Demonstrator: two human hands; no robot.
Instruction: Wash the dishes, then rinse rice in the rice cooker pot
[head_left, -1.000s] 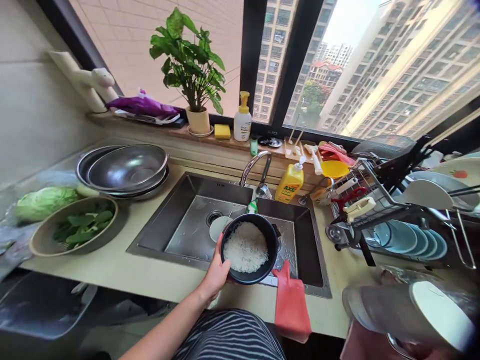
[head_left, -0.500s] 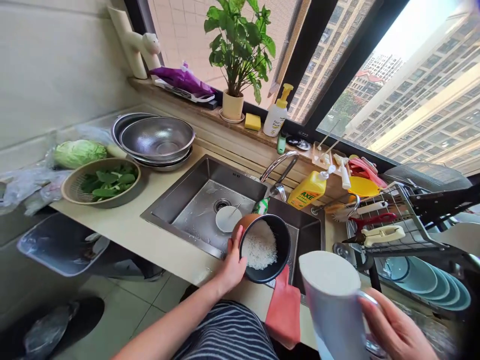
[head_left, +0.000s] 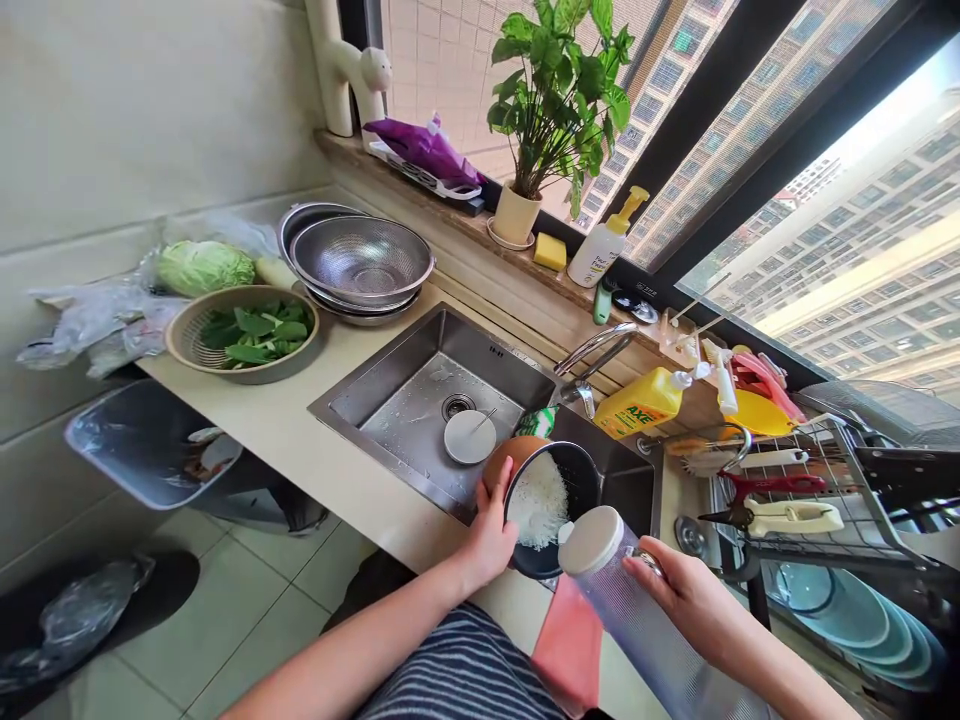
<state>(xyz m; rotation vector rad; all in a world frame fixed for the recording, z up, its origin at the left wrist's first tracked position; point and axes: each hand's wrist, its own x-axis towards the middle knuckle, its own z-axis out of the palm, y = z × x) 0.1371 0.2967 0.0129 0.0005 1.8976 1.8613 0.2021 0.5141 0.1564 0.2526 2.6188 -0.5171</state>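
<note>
My left hand (head_left: 491, 530) grips the near left side of a dark-lined pot (head_left: 583, 480) with a brown outside. White rice (head_left: 538, 503) lies in the pot, which is tilted toward me over the sink's front edge. My right hand (head_left: 682, 595) is closed around the handle of a clear ribbed pitcher (head_left: 637, 625) with a white lid. The pitcher leans left, its spout at the pot's right rim. Whether water flows from it I cannot make out. Below the pot hangs a pink cloth (head_left: 568, 640). A white bowl (head_left: 470, 437) sits in the steel sink (head_left: 405, 385).
Left on the counter stand a basket of green leaves (head_left: 262, 335), a cabbage (head_left: 204, 268) and stacked metal colanders (head_left: 364, 262). Behind the sink are the faucet (head_left: 592, 348) and a yellow detergent bottle (head_left: 641, 402). A dish rack (head_left: 862, 490) is at right, a bin (head_left: 150, 440) lower left.
The pitcher has moved left and tipped, bringing its spout to the pot. My left hand still holds the pot. The whole view has shifted somewhat.
</note>
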